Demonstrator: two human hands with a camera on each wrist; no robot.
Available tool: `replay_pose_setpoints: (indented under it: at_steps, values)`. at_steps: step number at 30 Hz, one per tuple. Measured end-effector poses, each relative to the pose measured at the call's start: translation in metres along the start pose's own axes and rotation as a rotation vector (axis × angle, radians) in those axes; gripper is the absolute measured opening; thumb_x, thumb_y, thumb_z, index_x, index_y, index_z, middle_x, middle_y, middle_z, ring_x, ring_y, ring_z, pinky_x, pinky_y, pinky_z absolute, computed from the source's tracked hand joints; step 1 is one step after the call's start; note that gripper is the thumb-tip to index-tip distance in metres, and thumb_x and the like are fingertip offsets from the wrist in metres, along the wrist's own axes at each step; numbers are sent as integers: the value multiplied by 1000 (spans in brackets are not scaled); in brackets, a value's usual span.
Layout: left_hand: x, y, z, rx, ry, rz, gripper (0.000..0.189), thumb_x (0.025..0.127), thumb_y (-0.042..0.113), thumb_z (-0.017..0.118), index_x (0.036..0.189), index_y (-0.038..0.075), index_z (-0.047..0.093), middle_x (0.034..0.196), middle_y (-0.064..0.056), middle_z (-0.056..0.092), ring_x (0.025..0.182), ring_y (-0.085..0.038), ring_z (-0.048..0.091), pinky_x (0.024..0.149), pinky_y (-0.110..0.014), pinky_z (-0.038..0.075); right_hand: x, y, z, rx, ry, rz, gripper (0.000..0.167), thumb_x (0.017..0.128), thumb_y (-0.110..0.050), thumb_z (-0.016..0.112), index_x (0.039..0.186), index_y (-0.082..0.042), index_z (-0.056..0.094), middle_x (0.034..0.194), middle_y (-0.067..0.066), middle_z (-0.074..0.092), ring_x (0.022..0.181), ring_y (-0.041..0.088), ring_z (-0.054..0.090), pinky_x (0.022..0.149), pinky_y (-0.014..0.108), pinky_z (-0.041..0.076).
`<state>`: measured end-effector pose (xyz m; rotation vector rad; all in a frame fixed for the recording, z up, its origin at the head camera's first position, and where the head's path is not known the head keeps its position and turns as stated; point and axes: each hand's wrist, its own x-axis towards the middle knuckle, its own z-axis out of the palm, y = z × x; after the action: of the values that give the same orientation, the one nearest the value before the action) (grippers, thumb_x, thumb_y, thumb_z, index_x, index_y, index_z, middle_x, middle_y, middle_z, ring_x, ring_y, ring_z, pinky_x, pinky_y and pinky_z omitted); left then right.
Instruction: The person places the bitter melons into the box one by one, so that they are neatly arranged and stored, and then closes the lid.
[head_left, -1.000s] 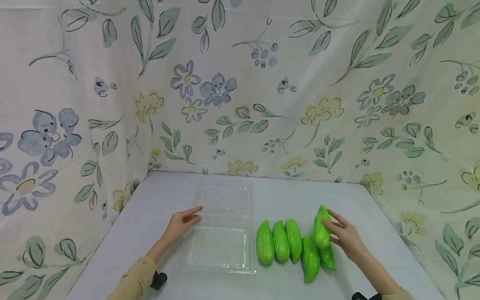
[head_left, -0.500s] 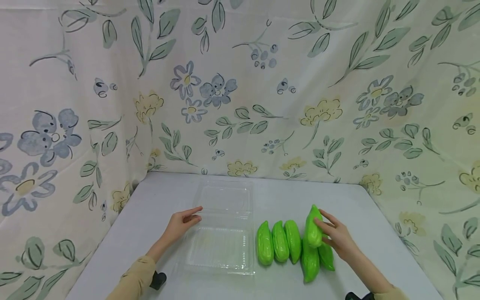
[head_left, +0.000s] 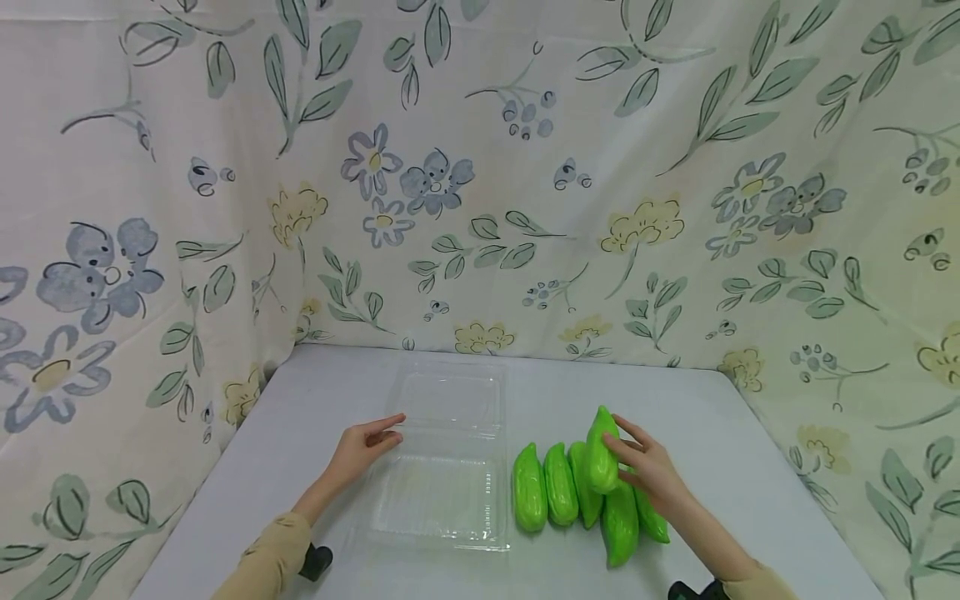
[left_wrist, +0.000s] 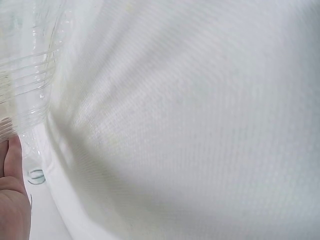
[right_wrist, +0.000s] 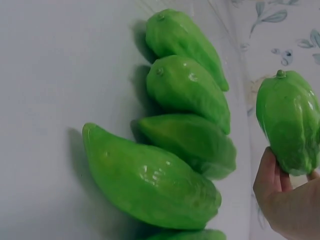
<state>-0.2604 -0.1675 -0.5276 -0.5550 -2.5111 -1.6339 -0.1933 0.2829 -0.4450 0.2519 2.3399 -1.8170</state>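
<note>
My right hand (head_left: 651, 468) holds a glossy green pepper (head_left: 602, 452), tapered and pointed, raised above the others with its tip toward the back. In the right wrist view that pepper (right_wrist: 290, 120) rests between thumb and fingers, stem nub upward. Several more green peppers (head_left: 530, 492) lie on the table beneath and to the left of it. My left hand (head_left: 362, 448) lies at the left side of an opened clear plastic clamshell box (head_left: 501, 500), near its hinge, index finger extended and thumb apart. In the left wrist view, fingers (left_wrist: 14, 160) show beside the ribbed plastic wall.
The box's lid half (head_left: 450, 398) lies flat toward the back, its base half nearer. A white table (head_left: 600, 387) carries everything. Behind it and along both sides hangs a floral cloth (head_left: 480, 275).
My right hand has carried the raised pepper leftward, from over the rightmost peppers to above the middle of the row. The left hand and the box stay where they were.
</note>
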Motion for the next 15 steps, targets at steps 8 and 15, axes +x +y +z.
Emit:
replay_pose_setpoints:
  at_steps: [8, 15]
  values:
    - [-1, 0, 1, -1, 5, 7, 44, 89, 20, 66, 128, 2, 59, 126, -15, 63, 104, -23, 67, 80, -18, 54, 3, -5, 16, 42, 2, 3, 64, 96, -35, 54, 150, -15, 27, 140, 23, 42, 119, 25, 53, 102, 49, 43]
    - [-1, -1, 3, -4, 17, 26, 42, 89, 17, 66, 128, 0, 59, 125, -18, 62, 104, -32, 66, 80, -22, 55, 3, -6, 36, 56, -29, -4, 63, 96, -33, 56, 149, -14, 30, 140, 24, 44, 120, 28, 53, 101, 53, 42]
